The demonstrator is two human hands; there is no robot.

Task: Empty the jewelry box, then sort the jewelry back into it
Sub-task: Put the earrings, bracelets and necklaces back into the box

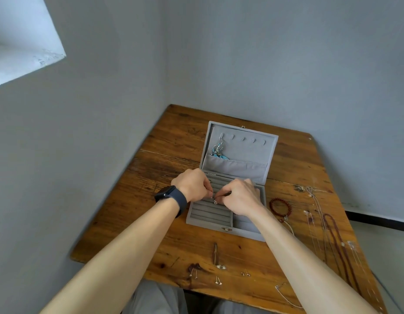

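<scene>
Head view looks down on a grey jewelry box (210,219) lying open in the middle of a wooden table (155,241), its lid (240,155) tilted back toward the wall. Both hands meet over the padded ring rows in the box's left half. The right hand (239,196) has its fingers curled, and thumb and forefinger pinch a small silver ring (215,201) just above a row. The left hand (194,184), with a dark watch (171,197) on its wrist, curls its fingertips to the same spot; whether it grips anything I cannot tell. Blue earrings (217,149) hang from the lid's leftmost hook. Right of the box lie a red bead bracelet (280,208) and several necklaces (332,234). Stud earrings (217,281) lie near the table's front edge.
</scene>
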